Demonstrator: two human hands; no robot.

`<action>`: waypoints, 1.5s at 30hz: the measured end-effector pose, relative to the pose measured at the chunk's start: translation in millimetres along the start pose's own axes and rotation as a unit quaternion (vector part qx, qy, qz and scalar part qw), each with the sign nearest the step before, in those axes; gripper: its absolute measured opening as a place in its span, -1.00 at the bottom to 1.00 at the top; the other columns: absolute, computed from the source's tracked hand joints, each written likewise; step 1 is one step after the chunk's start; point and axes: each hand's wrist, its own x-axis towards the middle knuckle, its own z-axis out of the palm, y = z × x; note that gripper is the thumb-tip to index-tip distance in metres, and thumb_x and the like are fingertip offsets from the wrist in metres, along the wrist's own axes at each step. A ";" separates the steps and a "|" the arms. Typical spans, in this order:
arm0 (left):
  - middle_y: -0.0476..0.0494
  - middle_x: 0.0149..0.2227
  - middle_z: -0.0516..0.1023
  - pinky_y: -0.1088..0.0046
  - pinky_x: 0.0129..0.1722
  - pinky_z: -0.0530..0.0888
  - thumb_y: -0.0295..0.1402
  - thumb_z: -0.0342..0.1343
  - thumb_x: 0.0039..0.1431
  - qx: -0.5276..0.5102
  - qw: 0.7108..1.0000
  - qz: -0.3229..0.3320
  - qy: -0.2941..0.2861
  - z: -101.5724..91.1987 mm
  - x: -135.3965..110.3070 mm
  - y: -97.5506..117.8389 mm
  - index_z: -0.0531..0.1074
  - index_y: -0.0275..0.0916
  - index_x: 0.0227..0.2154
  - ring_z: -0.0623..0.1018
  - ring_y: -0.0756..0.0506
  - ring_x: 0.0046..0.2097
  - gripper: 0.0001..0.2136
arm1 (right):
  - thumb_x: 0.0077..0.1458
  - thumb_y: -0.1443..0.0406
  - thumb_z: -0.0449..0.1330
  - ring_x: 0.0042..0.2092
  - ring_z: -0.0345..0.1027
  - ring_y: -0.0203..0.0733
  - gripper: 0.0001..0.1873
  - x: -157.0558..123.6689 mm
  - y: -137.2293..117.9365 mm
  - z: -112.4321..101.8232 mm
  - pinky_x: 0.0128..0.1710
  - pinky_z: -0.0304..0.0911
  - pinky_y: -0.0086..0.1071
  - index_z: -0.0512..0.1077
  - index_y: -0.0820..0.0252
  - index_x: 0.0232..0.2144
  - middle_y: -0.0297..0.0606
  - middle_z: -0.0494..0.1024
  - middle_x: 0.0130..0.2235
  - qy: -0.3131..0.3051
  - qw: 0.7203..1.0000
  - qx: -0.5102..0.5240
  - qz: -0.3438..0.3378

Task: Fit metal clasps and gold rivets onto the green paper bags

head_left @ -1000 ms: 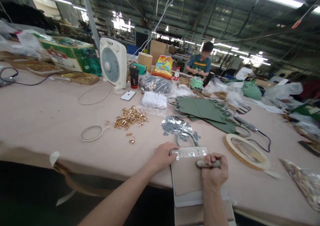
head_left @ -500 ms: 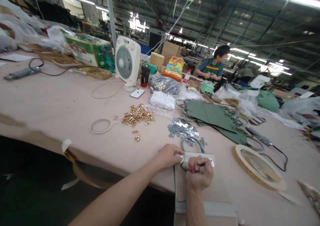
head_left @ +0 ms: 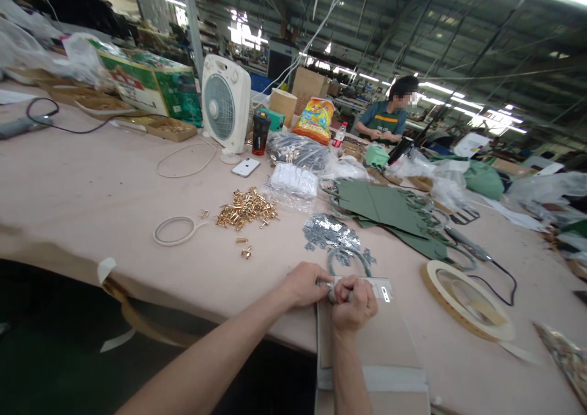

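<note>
A flat grey-beige panel [head_left: 367, 341] lies at the table's near edge, with a pale strip and small metal plates [head_left: 383, 291] along its far end. My right hand [head_left: 353, 305] is a fist shut on a small grey tool handle [head_left: 331, 293], pressed at the strip's left end. My left hand [head_left: 305, 285] rests beside it, fingers curled down on the panel's top left corner. A curved grey handle piece [head_left: 346, 257] lies just beyond the panel.
A heap of silver metal pieces [head_left: 328, 231] and one of gold fittings [head_left: 245, 207] lie ahead. A tape roll [head_left: 468, 293] sits right, green panels [head_left: 385, 206] behind, a fan [head_left: 225, 103] and phone [head_left: 246, 167] farther back. A person works across the table.
My right hand has slid left along the strip with the tool, from its right part to its left end beside my left hand. The view shifted slightly.
</note>
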 end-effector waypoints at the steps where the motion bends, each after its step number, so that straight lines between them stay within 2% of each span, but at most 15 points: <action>1: -0.04 -0.19 0.72 0.50 -0.10 0.45 -0.41 0.15 0.11 0.005 1.000 0.006 -0.010 -1.1 -0.9 0.1 0.69 -0.13 -0.20 0.63 -0.12 -0.15 -0.75 | 0.29 0.14 0.17 -0.65 0.05 -0.38 -0.61 1.6 1.4 2.6 -0.66 -0.06 -0.46 0.37 0.18 -0.55 -0.50 0.19 -0.65 -0.003 1.000 -0.028 0.007; 4: -0.04 -0.19 0.70 0.50 -0.13 0.44 -0.37 0.23 0.06 0.018 0.999 0.004 -0.036 -4.4 -4.0 0.7 0.66 -0.17 -0.21 0.60 -0.13 -0.16 -0.78 | 0.28 0.07 0.20 -0.65 0.06 -0.37 -0.56 7.3 5.9 8.7 -0.65 0.00 -0.43 0.40 0.20 -0.56 -0.48 0.21 -0.67 -0.012 0.993 -0.114 0.020; 7: -0.05 -0.13 0.68 0.49 -0.09 0.43 -0.34 0.29 0.03 0.015 0.999 0.019 -0.039 -5.9 -7.2 -0.3 0.62 -0.16 -0.13 0.58 -0.14 -0.12 -0.71 | 0.26 0.02 0.21 -0.66 0.05 -0.38 -0.54 13.2 6.6 9.2 -0.66 -0.01 -0.44 0.41 0.21 -0.54 -0.49 0.21 -0.68 -0.011 0.990 -0.130 0.047; 10: -0.06 -0.07 0.65 0.46 -0.02 0.42 -0.30 0.35 0.05 -0.002 0.997 0.064 -0.032 -5.0 -9.1 -3.6 0.60 -0.13 -0.04 0.57 -0.16 -0.05 -0.63 | 0.27 0.03 0.19 -0.67 0.01 -0.40 -0.57 20.3 1.7 4.4 -0.69 -0.07 -0.49 0.37 0.19 -0.52 -0.53 0.18 -0.67 -0.002 0.996 -0.037 0.077; 14: -0.16 -0.04 0.63 0.43 -0.01 0.42 -0.18 0.43 0.01 0.002 0.997 0.073 -0.029 -3.6 -8.1 -7.5 0.58 -0.18 0.04 0.57 -0.21 -0.01 -0.50 | 0.26 0.09 0.18 -0.68 0.00 -0.43 -0.62 32.9 -3.8 1.5 -0.69 -0.06 -0.53 0.32 0.17 -0.52 -0.54 0.19 -0.64 0.040 0.995 0.074 0.049; 19: -0.09 -0.21 0.64 0.50 -0.22 0.40 -0.21 0.43 0.00 0.019 0.998 0.045 -0.050 -7.3 -4.7 -4.7 0.63 -0.22 -0.17 0.57 -0.14 -0.19 -0.67 | 0.25 0.07 0.22 -0.68 0.01 -0.44 -0.60 44.5 3.5 13.8 -0.70 -0.06 -0.56 0.33 0.18 -0.51 -0.55 0.18 -0.65 -0.033 0.993 0.029 0.108; 22: -0.04 -0.27 0.62 0.53 -0.30 0.36 -0.22 0.44 -0.02 0.017 0.998 0.030 -0.060 -9.2 -3.8 -2.1 0.62 -0.23 -0.25 0.55 -0.10 -0.25 -0.71 | 0.25 0.03 0.23 -0.68 -0.01 -0.44 -0.56 46.0 10.0 17.0 -0.72 -0.09 -0.56 0.33 0.19 -0.52 -0.56 0.16 -0.66 -0.052 0.990 -0.015 0.131; 26: -0.01 -0.27 0.63 0.53 -0.27 0.38 -0.20 0.42 -0.02 0.009 0.998 -0.003 -0.064 -9.2 -4.8 -0.1 0.62 -0.21 -0.17 0.54 -0.09 -0.26 -0.65 | 0.24 0.00 0.23 -0.67 0.03 -0.41 -0.54 38.9 14.5 11.4 -0.71 -0.04 -0.53 0.35 0.19 -0.54 -0.52 0.19 -0.67 -0.090 0.987 -0.067 0.118; 29: -0.01 -0.24 0.65 0.52 -0.19 0.41 -0.22 0.40 -0.01 0.002 0.998 -0.008 -0.065 -10.2 -6.4 0.9 0.62 -0.18 -0.12 0.55 -0.10 -0.22 -0.64 | 0.25 0.01 0.22 -0.66 0.02 -0.41 -0.54 33.0 10.2 8.0 -0.70 -0.03 -0.52 0.37 0.19 -0.54 -0.51 0.19 -0.67 -0.086 0.988 -0.076 0.103; 32: -0.02 -0.21 0.65 0.51 -0.16 0.41 -0.20 0.41 -0.02 -0.002 0.998 0.006 -0.067 -12.6 -7.7 1.0 0.62 -0.16 -0.09 0.56 -0.12 -0.20 -0.61 | 0.27 0.06 0.21 -0.67 0.01 -0.41 -0.58 33.5 -4.3 9.2 -0.70 -0.07 -0.53 0.37 0.20 -0.53 -0.51 0.20 -0.66 -0.078 0.993 -0.035 0.087; 37: -0.05 -0.20 0.64 0.50 -0.19 0.41 -0.17 0.46 -0.08 -0.012 0.998 0.010 -0.064 -14.3 -8.1 -0.1 0.62 -0.17 -0.09 0.56 -0.13 -0.19 -0.55 | 0.28 0.12 0.18 -0.66 0.05 -0.40 -0.61 33.5 -21.2 11.4 -0.65 -0.01 -0.49 0.36 0.18 -0.53 -0.50 0.19 -0.64 -0.108 0.992 0.068 0.005; 42: 0.00 -0.23 0.64 0.51 -0.24 0.39 -0.18 0.44 -0.05 -0.018 0.997 -0.001 -0.080 -13.1 -8.1 0.0 0.63 -0.18 -0.14 0.54 -0.09 -0.25 -0.61 | 0.28 0.08 0.20 -0.68 -0.01 -0.40 -0.54 26.3 -6.8 5.6 -0.69 -0.13 -0.48 0.33 0.17 -0.60 -0.51 0.15 -0.67 -0.159 0.984 -0.022 0.082; 45: -0.01 -0.20 0.63 0.50 -0.20 0.40 -0.17 0.47 -0.09 -0.013 0.998 0.007 -0.064 -12.5 -7.8 -1.6 0.62 -0.14 -0.10 0.54 -0.11 -0.20 -0.56 | 0.30 0.10 0.18 -0.66 0.01 -0.39 -0.54 29.3 -9.8 4.2 -0.66 -0.08 -0.46 0.32 0.17 -0.59 -0.50 0.16 -0.66 -0.162 0.985 -0.005 0.055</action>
